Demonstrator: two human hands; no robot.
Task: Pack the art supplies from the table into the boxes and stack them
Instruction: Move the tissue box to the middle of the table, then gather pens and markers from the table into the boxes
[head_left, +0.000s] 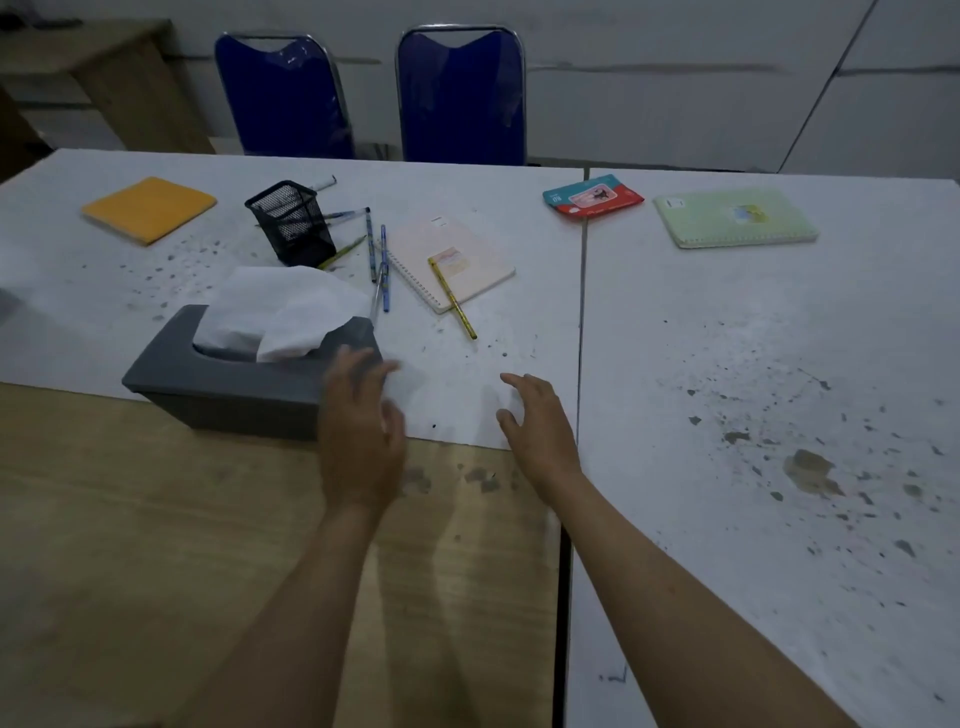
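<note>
A pink spiral notebook (452, 262) is lying mid-counter with a yellow pencil (452, 297) across it, pens (383, 265) just beside a black mesh holder (291, 221). Nearer, the left hand (361, 436) is hovering beside the grey tissue box (228, 384), fingers loosely spread, holding nothing; the right hand (540, 431) is hovering likewise, fingers wide.

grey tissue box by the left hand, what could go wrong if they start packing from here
1. The left hand hovers at the end of the grey plastic tissue box; a careless reach could snag the loose white tissue and pull it out.
2. The yellow pencil lies half across the pink spiral notebook; lifting the notebook first may roll it away.
3. Blue pens lie loose beside the tilted black mesh pen holder, which could tip if bumped.
</note>
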